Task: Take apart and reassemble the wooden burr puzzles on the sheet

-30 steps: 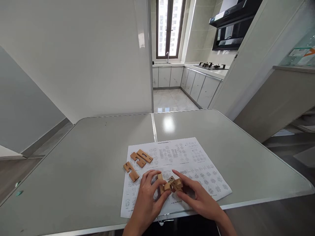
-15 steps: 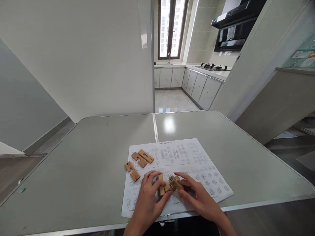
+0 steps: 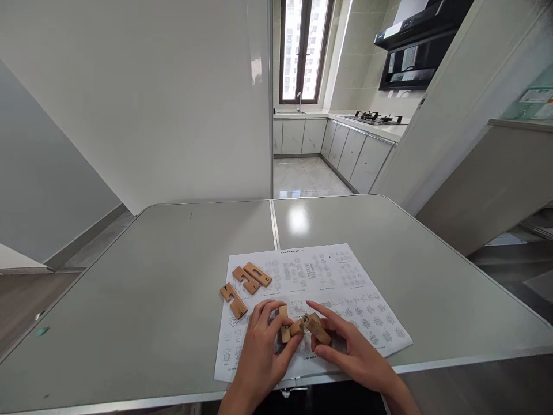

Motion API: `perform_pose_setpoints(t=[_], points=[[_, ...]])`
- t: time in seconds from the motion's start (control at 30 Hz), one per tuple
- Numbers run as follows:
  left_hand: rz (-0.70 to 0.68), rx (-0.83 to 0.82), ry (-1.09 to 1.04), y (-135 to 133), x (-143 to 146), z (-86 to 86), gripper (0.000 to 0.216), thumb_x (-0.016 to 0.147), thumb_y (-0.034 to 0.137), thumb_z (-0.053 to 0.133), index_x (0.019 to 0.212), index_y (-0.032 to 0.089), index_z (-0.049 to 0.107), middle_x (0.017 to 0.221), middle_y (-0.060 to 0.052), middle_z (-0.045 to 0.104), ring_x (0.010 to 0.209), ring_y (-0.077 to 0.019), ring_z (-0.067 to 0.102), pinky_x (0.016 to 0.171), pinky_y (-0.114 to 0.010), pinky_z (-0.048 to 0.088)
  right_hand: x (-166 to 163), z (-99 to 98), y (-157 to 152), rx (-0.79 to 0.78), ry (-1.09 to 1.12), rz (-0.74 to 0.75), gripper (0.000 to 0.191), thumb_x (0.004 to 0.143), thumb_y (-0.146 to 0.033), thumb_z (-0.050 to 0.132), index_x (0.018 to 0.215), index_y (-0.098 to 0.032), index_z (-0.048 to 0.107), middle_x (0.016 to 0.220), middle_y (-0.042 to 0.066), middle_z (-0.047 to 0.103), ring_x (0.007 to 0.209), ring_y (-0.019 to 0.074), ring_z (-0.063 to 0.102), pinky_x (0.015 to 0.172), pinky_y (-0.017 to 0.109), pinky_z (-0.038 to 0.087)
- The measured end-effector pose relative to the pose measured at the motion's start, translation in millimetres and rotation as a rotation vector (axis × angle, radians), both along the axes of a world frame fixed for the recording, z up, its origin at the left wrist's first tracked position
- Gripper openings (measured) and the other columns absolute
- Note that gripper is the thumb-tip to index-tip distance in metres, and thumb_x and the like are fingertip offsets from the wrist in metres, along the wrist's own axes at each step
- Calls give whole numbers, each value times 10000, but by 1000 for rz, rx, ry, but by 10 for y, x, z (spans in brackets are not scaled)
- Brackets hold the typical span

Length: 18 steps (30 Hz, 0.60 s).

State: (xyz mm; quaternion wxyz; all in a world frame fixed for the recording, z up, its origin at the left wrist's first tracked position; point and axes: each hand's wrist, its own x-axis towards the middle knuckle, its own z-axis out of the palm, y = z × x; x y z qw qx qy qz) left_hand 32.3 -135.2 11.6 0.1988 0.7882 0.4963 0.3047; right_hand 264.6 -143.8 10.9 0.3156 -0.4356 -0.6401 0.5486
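My left hand (image 3: 261, 346) pinches a small cluster of joined wooden puzzle pieces (image 3: 288, 328) just above a printed instruction sheet (image 3: 328, 282). My right hand (image 3: 349, 349) grips another wooden piece (image 3: 317, 329) at the right end of that cluster; the two parts touch in the middle. Three loose notched wooden pieces lie to the upper left: one (image 3: 233, 300) partly off the sheet, and two side by side (image 3: 252, 277) on the sheet's corner.
The sheet lies near the front edge of a grey-green folding table (image 3: 151, 300) with a centre seam. A white wall panel stands behind the table. Beyond it a kitchen with cabinets, a stove (image 3: 375, 119) and a window shows.
The piece in my right hand has tilted and shifted slightly right and down, away from the cluster in my left hand. The loose pieces have not moved.
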Motion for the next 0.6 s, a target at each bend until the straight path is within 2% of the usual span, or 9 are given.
perform_pose_setpoints(t=[0.1,0.43,0.5,0.6], points=[[-5,-5,10,2,0,-6,99,914,246,714,997,260,662,1327,-77,617,1318,-314,519,1072,-544,513,-22,5,-4,-9,-42,-33,699,956,-437,671,1580,-262,408,973,34,714,928,229,660,963,414,497],[0,10,-10,2,23,49,75,933,298,706,994,260,685,1289,-86,640,1279,-319,558,1038,-538,541,-15,12,-18,-4,28,-34,619,1031,-504,546,1579,-255,406,929,50,761,986,262,704,1042,480,470],[5,15,-9,2,24,60,66,931,295,707,982,260,684,1285,-82,646,1275,-316,563,1034,-529,546,-15,-13,-16,4,70,-21,615,1047,-521,502,1585,-242,394,922,62,754,943,260,712,987,473,506],[16,13,-4,-1,20,62,43,938,291,695,952,255,675,1290,-71,649,1271,-304,567,1027,-504,553,-24,-50,-15,-24,156,-15,600,1073,-532,428,1593,-242,354,1030,95,737,873,242,724,820,415,555]])
